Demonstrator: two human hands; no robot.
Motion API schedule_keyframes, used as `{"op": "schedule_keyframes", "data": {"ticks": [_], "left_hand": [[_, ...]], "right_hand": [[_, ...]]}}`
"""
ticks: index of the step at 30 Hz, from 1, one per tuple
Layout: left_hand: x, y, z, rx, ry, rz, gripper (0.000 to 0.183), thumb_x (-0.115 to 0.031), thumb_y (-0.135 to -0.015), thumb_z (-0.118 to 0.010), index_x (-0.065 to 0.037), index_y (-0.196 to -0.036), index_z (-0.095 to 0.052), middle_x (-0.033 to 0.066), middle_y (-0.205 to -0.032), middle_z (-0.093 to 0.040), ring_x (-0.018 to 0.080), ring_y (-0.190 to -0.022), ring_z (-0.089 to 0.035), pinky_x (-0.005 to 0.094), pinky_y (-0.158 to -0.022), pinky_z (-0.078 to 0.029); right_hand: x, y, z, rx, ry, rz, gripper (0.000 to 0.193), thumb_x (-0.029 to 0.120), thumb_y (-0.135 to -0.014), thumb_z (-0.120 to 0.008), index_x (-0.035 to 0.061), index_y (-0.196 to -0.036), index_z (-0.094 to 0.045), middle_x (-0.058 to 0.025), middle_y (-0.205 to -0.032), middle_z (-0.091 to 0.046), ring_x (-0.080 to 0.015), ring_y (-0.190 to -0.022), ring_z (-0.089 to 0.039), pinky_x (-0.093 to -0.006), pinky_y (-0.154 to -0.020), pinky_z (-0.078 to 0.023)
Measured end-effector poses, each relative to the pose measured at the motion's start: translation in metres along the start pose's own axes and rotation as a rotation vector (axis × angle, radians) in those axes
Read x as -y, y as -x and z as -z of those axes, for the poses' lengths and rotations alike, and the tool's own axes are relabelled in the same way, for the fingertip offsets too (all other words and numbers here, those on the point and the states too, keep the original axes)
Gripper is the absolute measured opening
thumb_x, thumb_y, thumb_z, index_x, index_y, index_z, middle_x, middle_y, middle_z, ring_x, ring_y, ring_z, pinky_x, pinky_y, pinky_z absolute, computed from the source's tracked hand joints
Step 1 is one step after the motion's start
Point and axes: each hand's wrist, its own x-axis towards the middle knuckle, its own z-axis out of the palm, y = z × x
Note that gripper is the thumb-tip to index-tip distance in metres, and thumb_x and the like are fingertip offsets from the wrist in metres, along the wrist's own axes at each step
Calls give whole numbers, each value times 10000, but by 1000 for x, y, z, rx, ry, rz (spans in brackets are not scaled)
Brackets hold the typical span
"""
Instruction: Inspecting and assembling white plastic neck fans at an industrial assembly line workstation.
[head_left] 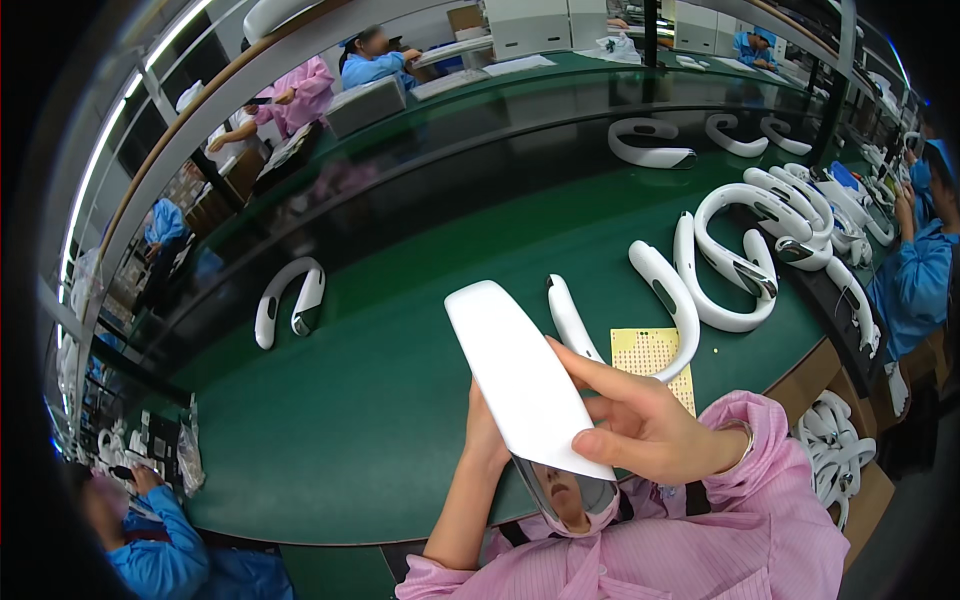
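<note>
A white neck fan [520, 375] with a smooth, broad end and a mirror-like lower section is held up close in front of me, tilted. My right hand [650, 415] grips its right side, thumb on the front face and the other fingers along the edge and behind. Behind its left edge is my left hand [484, 425], closed against the fan; most of its fingers are hidden. Just beyond my right hand, another white U-shaped neck fan [680, 310] lies on the bench, partly over a yellow printed sheet [640, 350].
On the green bench [330, 440], one neck fan [308, 300] lies at left and several lie in a pile [770, 220] at right. More neck fans [650, 143] lie along the far side. A cardboard box [865, 490] of white parts stands at lower right. Co-workers sit around.
</note>
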Motion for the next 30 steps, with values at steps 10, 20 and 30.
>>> {"op": "schedule_keyframes", "data": {"ticks": [10, 20, 30], "left_hand": [[-47, 48, -1, 319, -231, 61, 576, -436, -928, -430, -118, -1381, -270, 145, -1447, -203, 365, -904, -618, 383, -648, -566], [-73, 60, -10, 199, -716, -263, 713, -14, -530, -820, -13, -1155, -478, 163, -1235, -474, 284, -928, -603, 370, -747, -525], [-56, 27, -21, -100, -502, -252, 584, -550, -895, -391, 16, -996, -493, 63, -658, -533, 187, -612, -595, 276, -534, -468]], "right_hand": [[-8, -18, 79, -100, 879, 706, 271, -15, -717, -618, 32, -974, -545, -64, -993, -570, -273, -976, -565, -468, -990, -349], [-18, -2, 80, -442, 341, 439, 381, -11, -654, -630, 25, -1012, -504, -59, -923, -524, -134, -890, -512, -282, -792, -423], [3, -17, 71, -308, -186, -249, 464, 484, -935, -423, 56, -1114, -415, -2, -850, -474, -50, -684, -457, -213, -603, -426]]}}
